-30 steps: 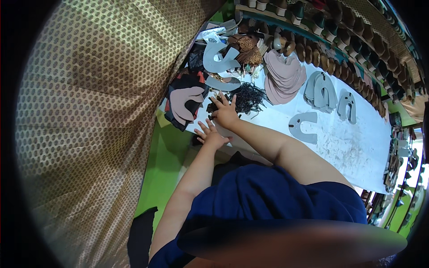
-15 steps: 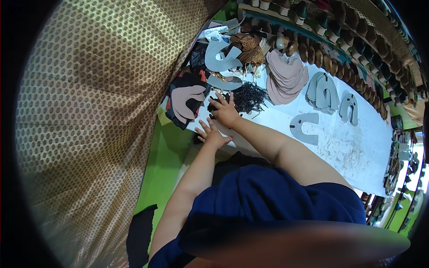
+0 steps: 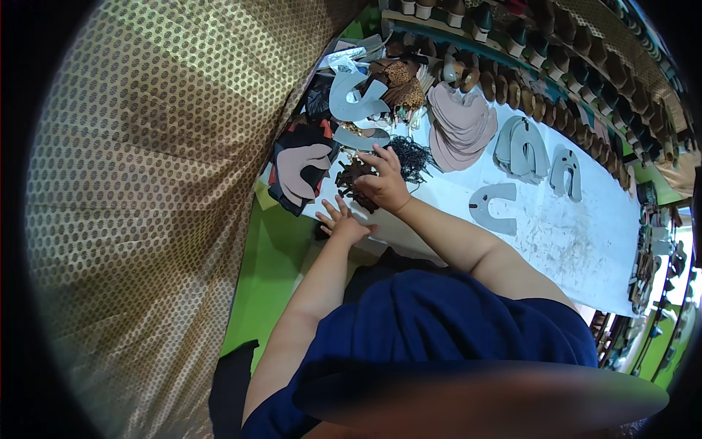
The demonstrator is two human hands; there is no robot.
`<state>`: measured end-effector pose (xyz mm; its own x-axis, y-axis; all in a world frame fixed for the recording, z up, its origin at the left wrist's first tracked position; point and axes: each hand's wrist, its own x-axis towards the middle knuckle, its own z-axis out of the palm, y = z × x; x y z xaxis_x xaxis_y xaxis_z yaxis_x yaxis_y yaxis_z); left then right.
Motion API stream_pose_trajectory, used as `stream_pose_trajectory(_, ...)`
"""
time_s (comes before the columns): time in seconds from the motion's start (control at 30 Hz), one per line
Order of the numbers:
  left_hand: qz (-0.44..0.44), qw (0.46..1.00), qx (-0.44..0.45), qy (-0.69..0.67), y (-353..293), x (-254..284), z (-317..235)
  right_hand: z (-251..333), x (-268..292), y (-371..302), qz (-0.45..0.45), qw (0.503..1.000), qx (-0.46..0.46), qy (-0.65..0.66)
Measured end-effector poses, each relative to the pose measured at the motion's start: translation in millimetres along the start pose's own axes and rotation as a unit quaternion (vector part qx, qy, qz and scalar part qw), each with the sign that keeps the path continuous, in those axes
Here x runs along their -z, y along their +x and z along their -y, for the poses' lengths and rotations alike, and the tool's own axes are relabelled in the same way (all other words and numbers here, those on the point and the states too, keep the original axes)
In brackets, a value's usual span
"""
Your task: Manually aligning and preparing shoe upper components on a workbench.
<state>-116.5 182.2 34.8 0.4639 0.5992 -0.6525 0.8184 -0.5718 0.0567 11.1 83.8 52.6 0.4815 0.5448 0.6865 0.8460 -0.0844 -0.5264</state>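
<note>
My left hand [image 3: 346, 227] is at the front edge of the white table, fingers spread, with nothing seen in it. Farther in and to its right, my right hand [image 3: 387, 184] is over a small pile of dark brown strips [image 3: 352, 177], partly hiding it. Its fingers are apart and seem to hold nothing. Just behind that hand lies a tangled heap of thin black strips [image 3: 414, 157]. Left of my hands, a pink U-shaped piece [image 3: 296, 170] rests on black and red pieces. A curved grey piece [image 3: 365, 137] lies behind the brown strips.
A grey cut-out [image 3: 351, 102] and leopard-patterned pieces [image 3: 402, 77] lie at the back. Stacks of pink pieces [image 3: 461, 128] and grey U-shaped pieces [image 3: 521, 150] stand to the right. Shoes line the shelves [image 3: 504, 44] behind. A patterned gold curtain [image 3: 168, 183] hangs at left.
My right hand has moved right and lifted off the brown strips, uncovering more of them. My left hand has shifted only slightly.
</note>
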Motion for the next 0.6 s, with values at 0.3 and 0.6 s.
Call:
stream_pose_trajectory(0.3,-0.004,1.000,-0.010,-0.015,1.6,-1.0,3.6,-11.0,68.2,-37.0,0.014,0.995,0.063,-0.071)
stream_pose_trajectory(0.6,0.000,1.000,-0.012,0.002,3.6,-2.2,1.1,-48.1,142.6,-111.0,0.086,0.967,-0.194,-0.140)
